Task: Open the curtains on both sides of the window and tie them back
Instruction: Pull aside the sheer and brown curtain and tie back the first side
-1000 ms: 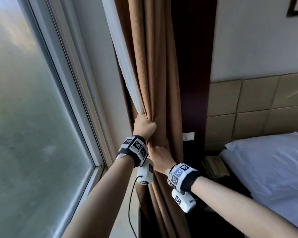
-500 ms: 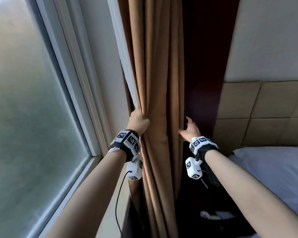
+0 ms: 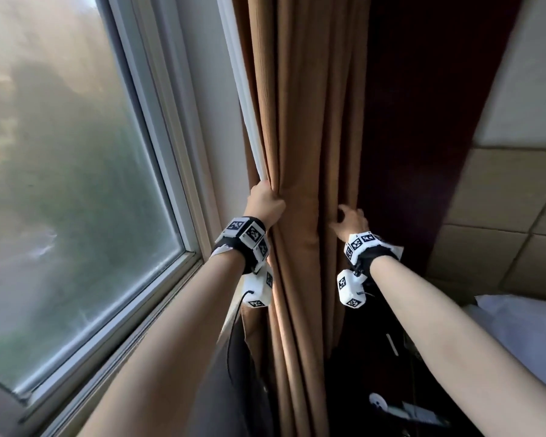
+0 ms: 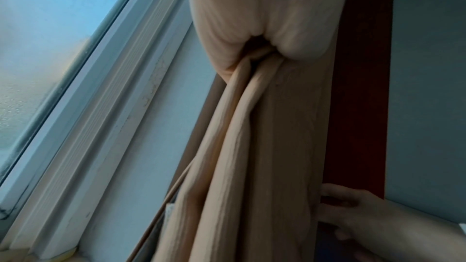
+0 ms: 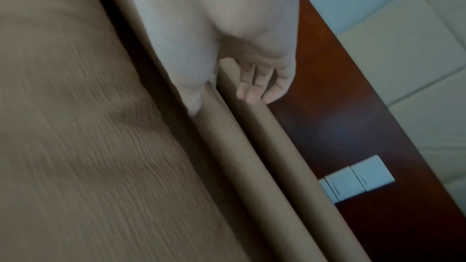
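Hanging in long vertical pleats beside the window, the tan ribbed-fabric curtain is gathered against the dark red-brown wooden wall panel, with a pale white lining strip along its window-side edge. It looks soft and pliant, probably of moderate weight: the cloth bunches readily under a grip, and loose pleats would likely slide free unless the whole bundle is encircled. The best hold seems to be around the gathered waist at about hand height, where a tie-back would cinch it.

The left hand has its fingers curled tightly round the window-side folds and the lining edge; the left wrist view shows the cloth puckering into that fist. The right hand is at the far edge of the bundle, next to the wooden panel, with its fingers hooked round the outermost pleat and the thumb pressed on the front of the fold. So the curtain lies between the two hands, both at much the same height.

No tie-back cord or hook can be made out. White wall switches sit on the panel below the right hand, and the white-framed window stands uncovered to the left.
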A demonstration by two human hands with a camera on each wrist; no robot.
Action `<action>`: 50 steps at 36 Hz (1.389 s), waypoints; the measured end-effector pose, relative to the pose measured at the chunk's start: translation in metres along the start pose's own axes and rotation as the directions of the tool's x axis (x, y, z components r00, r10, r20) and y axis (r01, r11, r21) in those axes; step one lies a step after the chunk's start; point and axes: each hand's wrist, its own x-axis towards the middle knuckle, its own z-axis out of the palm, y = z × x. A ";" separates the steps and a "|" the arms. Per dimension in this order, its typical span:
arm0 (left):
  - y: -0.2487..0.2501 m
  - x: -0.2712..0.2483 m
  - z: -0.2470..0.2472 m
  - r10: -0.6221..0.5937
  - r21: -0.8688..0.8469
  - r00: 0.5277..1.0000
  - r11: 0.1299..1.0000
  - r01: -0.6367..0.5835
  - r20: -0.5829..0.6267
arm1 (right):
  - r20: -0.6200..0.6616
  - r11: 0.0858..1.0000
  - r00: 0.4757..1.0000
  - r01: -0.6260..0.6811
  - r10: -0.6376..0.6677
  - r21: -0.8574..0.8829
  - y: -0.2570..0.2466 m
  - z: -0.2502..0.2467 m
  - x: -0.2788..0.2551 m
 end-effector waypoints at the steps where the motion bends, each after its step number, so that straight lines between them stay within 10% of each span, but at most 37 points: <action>1: 0.002 -0.002 0.002 -0.006 0.007 1.000 1.000 0.006 -0.006 | -0.010 1.000 1.000 0.014 -0.014 -0.016 -0.003 -0.003 -0.001; 22: 0.003 0.000 -0.004 -0.102 0.102 0.988 0.988 0.115 -0.118 | -0.121 0.929 0.961 0.200 -0.248 -0.311 0.086 -0.107 -0.089; 31: 0.023 -0.016 0.013 -0.059 0.077 0.996 0.995 0.064 -0.070 | 0.016 0.810 0.826 0.556 -0.564 -0.184 0.010 -0.041 -0.162; 43: 0.025 -0.031 0.016 -0.049 -0.192 0.998 0.980 0.054 0.036 | 0.119 0.821 0.829 0.558 -0.546 -0.122 -0.041 0.002 -0.137; 50: 0.027 -0.026 0.016 -0.053 0.107 0.999 0.993 0.054 -0.012 | 0.260 0.827 0.798 0.562 -0.544 0.003 -0.036 0.000 -0.129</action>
